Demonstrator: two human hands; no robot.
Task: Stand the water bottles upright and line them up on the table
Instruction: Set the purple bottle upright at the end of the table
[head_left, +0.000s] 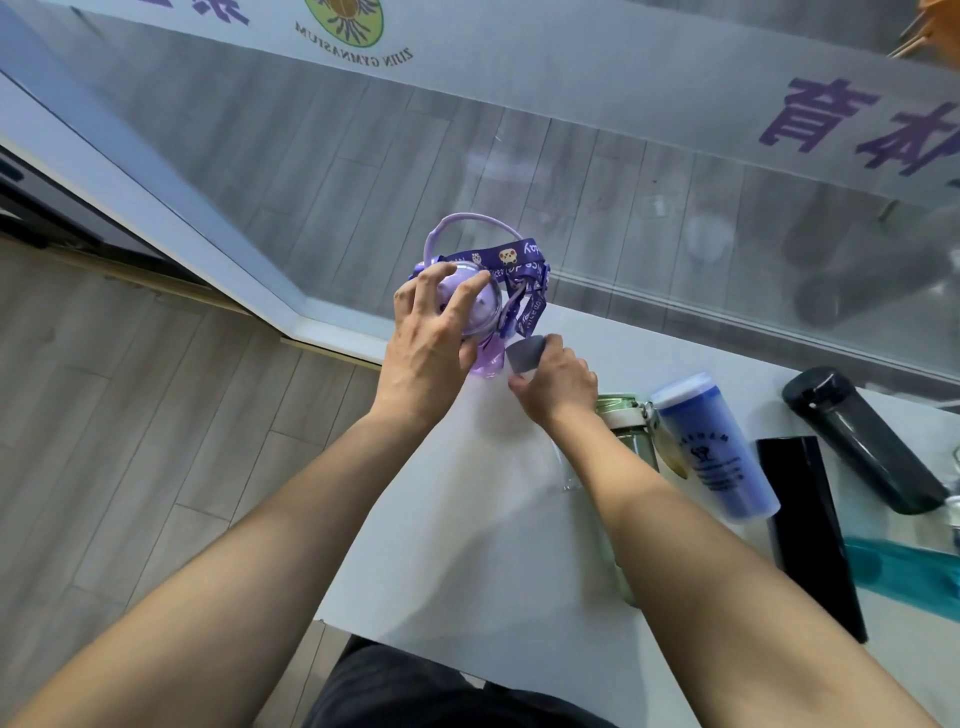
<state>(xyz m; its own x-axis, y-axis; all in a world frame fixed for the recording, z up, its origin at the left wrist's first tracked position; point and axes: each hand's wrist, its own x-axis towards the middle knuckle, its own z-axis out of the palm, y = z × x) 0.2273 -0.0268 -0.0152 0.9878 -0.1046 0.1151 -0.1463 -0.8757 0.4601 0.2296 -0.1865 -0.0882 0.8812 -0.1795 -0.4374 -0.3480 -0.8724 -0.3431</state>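
On the white table (467, 545), the right hand (558, 384) closes on a clear bottle's grey cap (524, 353). Farther off, at the table's corner, the left hand (431, 332) clasps the purple bottle (485, 312) by its lid. Each base is best set flat before letting go, with the strap (519, 270) kept clear.

Single head view, steeply downward, close over white table (415, 545)

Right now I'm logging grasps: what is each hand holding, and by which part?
Left hand grips the purple bottle by its lid. Right hand holds a grey-capped clear bottle near its cap.
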